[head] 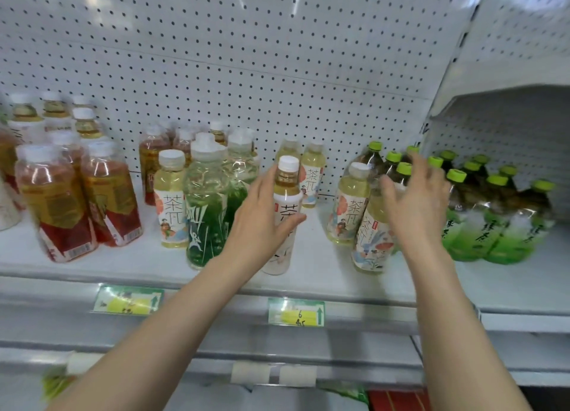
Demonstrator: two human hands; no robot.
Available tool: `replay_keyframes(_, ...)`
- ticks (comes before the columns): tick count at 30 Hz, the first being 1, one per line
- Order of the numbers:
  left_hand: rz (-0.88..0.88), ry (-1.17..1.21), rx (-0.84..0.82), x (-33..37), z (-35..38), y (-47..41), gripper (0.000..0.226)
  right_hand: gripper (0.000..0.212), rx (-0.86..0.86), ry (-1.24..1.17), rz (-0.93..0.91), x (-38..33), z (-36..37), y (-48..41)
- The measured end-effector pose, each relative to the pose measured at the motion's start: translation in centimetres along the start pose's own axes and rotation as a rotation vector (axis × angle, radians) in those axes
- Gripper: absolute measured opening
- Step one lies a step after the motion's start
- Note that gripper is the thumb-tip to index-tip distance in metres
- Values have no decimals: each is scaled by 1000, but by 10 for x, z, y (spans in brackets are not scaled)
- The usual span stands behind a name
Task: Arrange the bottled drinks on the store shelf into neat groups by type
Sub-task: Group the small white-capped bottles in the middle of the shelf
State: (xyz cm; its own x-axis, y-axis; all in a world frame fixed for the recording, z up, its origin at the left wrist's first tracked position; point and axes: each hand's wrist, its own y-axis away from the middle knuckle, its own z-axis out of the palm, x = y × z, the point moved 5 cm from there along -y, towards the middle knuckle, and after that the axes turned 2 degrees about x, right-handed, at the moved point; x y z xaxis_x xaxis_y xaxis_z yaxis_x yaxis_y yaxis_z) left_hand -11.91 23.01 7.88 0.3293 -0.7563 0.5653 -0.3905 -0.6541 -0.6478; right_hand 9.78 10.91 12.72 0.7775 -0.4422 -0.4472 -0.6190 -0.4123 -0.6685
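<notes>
Tea bottle [287,204], sorting step, front centre of the shelf [138,256].
It was gripped by the curled left hand [262,216]; the right hand [413,201] was spread open over a pale bottle [370,244]. Placement beside matching labels was judged next.

white pegboard [246,56] behind, green price labels [296,312] below

1. Count six illustrated-label bottles [169,207] of pale yellow drink, spread across the centre of the frame.
2. Count two clear green bottles [205,213] just left of centre.
3. Count two red-label bottles [58,213] in front at the left. Those behind them are too blurred for you to count.
4. Count about twelve green-capped bottles [496,225] at the right. Some are partly hidden.
5. Count two green price tags [296,312] at lower centre.
6. Count two blank white tags [297,375] below those.
</notes>
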Motion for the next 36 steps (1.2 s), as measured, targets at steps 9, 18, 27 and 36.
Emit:
replay_keyframes(9, -20, -11, 36, -9, -13, 13, 79, 50, -285, -70, -81, 4, 36, 4)
replay_keyframes(18, -65, -73, 70, -13, -24, 23, 86, 57, -379, -125, -208, -83, 136, -32)
replay_keyframes(27, -85, -77, 78, -17, -21, 21, 83, 58, -397, -69, -191, -114, 189, -66)
replay_keyframes(36, -90, -93, 36, -14, -24, 21, 80, 61, -34, -84, -317, -86, 110, -46)
